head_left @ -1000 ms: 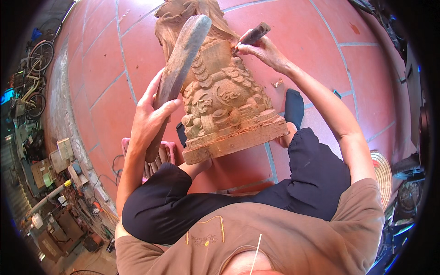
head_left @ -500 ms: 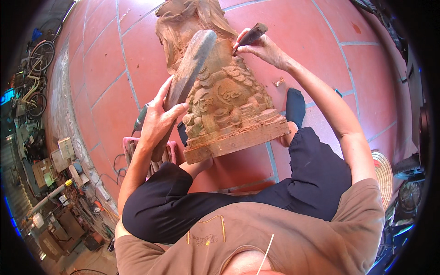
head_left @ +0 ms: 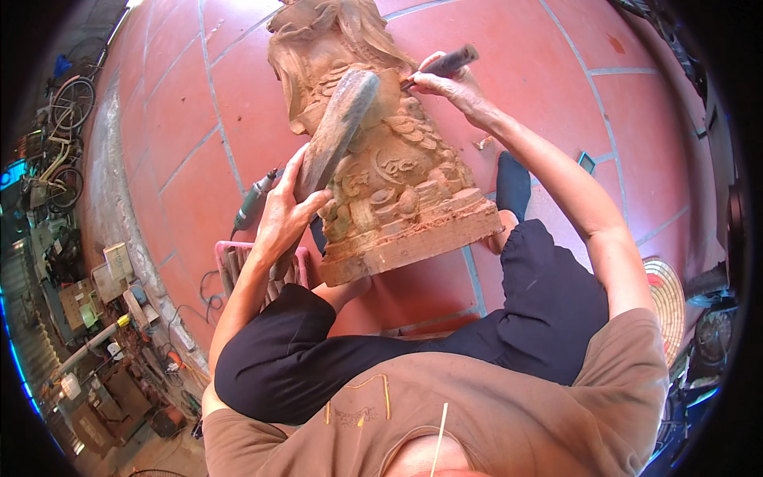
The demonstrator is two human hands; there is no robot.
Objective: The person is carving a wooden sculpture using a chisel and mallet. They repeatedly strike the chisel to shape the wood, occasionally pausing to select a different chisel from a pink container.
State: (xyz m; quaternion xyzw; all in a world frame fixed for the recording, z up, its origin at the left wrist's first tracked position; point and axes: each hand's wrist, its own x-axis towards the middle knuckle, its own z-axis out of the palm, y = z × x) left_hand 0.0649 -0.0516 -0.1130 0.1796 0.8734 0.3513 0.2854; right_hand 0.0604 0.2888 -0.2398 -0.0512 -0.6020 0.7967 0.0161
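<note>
A carved wooden statue (head_left: 413, 175) with coin-like and rounded reliefs lies tilted between my legs, its flat base toward me. My left hand (head_left: 284, 213) is closed round a thick wooden mallet (head_left: 340, 119), whose broad end slants up over the statue's left side. In my right hand (head_left: 455, 89) is a chisel (head_left: 457, 60), pinched by its dark handle. The chisel's tip points left at the statue's right edge, near the middle; whether it touches the wood I cannot tell.
Left of the statue, a green corded power tool (head_left: 253, 203) lies on the red tiled floor (head_left: 517, 48), beside a pink-rimmed container (head_left: 226, 258). A bicycle (head_left: 73, 103) and clutter line the far left. At right sit a woven hat (head_left: 666, 310) and a small dark-framed piece (head_left: 586, 162).
The mallet's broad end has dropped nearer to me. The chisel has tipped from steep to flatter, its handle end shifting right. More of the green tool shows.
</note>
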